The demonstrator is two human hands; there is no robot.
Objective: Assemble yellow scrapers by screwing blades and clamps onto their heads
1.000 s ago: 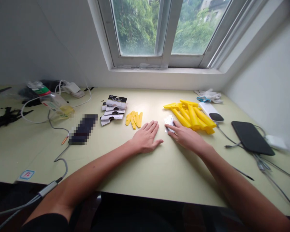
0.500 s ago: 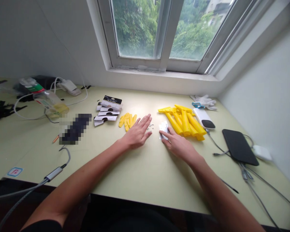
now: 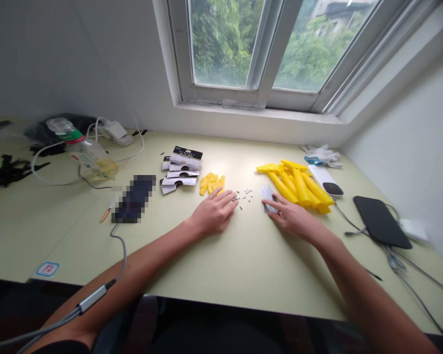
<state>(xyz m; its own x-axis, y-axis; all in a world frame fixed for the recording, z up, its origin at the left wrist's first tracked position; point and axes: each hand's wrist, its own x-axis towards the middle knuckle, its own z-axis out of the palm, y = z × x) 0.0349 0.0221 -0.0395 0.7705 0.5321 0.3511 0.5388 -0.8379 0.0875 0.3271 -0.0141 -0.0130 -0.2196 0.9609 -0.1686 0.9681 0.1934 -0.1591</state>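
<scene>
My left hand [image 3: 214, 212] lies palm down on the table, fingers stretched, the tips at the edge of a scatter of tiny nuts and screws [image 3: 248, 191]. Just beyond it are several flat yellow plastic pieces [image 3: 207, 183] with small holes. My right hand [image 3: 293, 218] rests with its fingers apart on a few thin white sheets or small bags [image 3: 266, 193]; which of these I cannot tell. Close to that hand is a pile of yellow plastic tubular handles [image 3: 301, 189]. Neither hand has anything gripped.
Black-and-white cardboard packaging cards [image 3: 182, 167] lie stacked behind on the left. A pixelated dark device [image 3: 136, 199], cables and a plastic bottle [image 3: 92, 160] are further left. To the right are a white power bank [image 3: 325, 181], a black phone-like slab [image 3: 382, 222] and white gloves [image 3: 323, 155].
My left hand has drawn back from the nuts and screws, its fingers closer together, uncovering more of them. My right hand stays at the white sheets. The whole view has shifted.
</scene>
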